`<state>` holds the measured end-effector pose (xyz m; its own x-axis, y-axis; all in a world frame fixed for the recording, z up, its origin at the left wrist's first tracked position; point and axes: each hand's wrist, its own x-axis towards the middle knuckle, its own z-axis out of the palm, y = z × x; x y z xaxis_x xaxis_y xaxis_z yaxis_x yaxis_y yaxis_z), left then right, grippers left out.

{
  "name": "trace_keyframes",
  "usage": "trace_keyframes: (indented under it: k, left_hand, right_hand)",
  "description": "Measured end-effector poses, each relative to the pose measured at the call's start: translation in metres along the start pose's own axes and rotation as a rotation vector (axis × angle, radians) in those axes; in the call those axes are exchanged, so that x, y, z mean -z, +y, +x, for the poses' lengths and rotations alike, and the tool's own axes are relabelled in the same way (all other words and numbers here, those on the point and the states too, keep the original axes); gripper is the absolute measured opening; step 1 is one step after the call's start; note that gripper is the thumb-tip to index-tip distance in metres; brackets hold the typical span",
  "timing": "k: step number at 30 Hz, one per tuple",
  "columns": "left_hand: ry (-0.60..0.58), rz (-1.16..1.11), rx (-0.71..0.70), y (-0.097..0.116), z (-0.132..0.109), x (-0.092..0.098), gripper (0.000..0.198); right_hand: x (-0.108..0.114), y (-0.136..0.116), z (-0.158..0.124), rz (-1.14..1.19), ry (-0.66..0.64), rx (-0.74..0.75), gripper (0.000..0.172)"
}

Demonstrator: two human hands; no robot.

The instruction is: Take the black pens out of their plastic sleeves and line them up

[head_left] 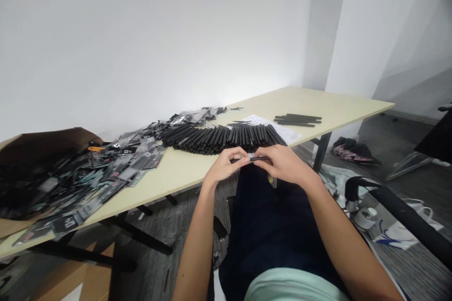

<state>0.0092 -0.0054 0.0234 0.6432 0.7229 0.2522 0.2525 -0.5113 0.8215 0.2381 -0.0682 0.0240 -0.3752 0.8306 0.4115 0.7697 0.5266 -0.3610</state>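
Between my two hands, just off the table's front edge and above my lap, is a thin black pen-like stick (259,158), held roughly level. My left hand (230,163) pinches its left end with thumb and fingers. Its right part is gripped by my right hand (278,162), whose fingers hide some of it. A small pale bit shows between the fingertips; I cannot make out what it is. Right beyond my hands, a long row of similar black sticks (226,137) lies packed side by side on the table (176,169).
Several longer black sticks (298,120) lie at the right beside a white printed sheet (291,135). Clear plastic packets (137,150) pile up at the left, near a brown bag (70,138). A cardboard box (88,275) stands below; a chair armrest (399,207) is at my right.
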Motion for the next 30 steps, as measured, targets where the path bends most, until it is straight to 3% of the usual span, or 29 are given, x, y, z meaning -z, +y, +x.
trace_keyframes:
  k: [7, 10, 14, 19, 23, 26, 30]
  left_hand:
    - [-0.077, -0.049, 0.052, -0.002, 0.000, -0.001, 0.051]
    - [-0.079, -0.058, 0.073, -0.003, 0.000, -0.002, 0.054]
    - [-0.070, -0.026, 0.078, -0.003, -0.002, -0.002, 0.056]
    - [0.035, 0.029, 0.018, -0.001, -0.004, -0.005, 0.050]
    - [0.147, 0.007, -0.035, -0.001, -0.005, -0.007, 0.041]
    - [0.145, -0.062, -0.036, -0.001, -0.006, -0.006, 0.039]
    - [0.101, -0.098, -0.006, -0.002, -0.007, -0.005, 0.041]
  right_hand:
    - [-0.001, -0.001, 0.003, -0.046, -0.029, -0.043, 0.049]
    - [-0.003, 0.000, 0.004, -0.061, -0.014, -0.032, 0.042]
    - [-0.004, 0.001, 0.004, -0.061, 0.030, 0.008, 0.018]
    - [-0.006, 0.000, 0.007, -0.112, 0.076, 0.059, 0.005]
    - [-0.007, -0.003, 0.007, -0.083, 0.132, 0.073, 0.009]
    - [-0.006, -0.008, 0.005, -0.025, 0.144, 0.028, 0.006]
    - [-0.003, -0.011, 0.004, 0.040, 0.068, 0.002, 0.021]
